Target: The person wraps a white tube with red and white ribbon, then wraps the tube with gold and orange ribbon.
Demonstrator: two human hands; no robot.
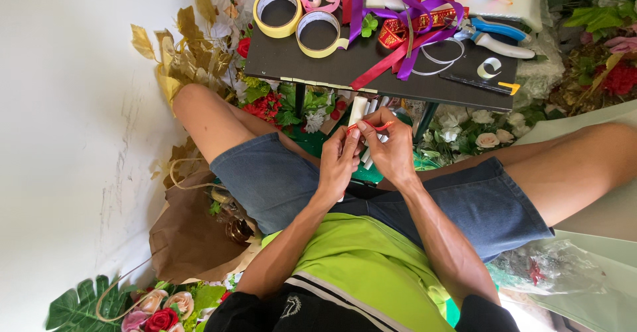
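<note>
The person sits on the floor with both hands close together over the lap. The left hand [337, 163] and the right hand [391, 149] each pinch a thin red ribbon [369, 127] at the fingertips. The ribbon is small and slippery, so I think it could slide out and its loop come undone. Just past the hands is a low dark table [318, 63] with tape rolls [298, 16]; a bump might knock them off.

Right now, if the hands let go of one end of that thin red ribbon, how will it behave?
The thin red ribbon already curves between the left hand and right hand, so it is probably floppy and would droop. It looks narrow and light, likely easy to lift. Its sheen suggests it may slip through a loose pinch.
</note>
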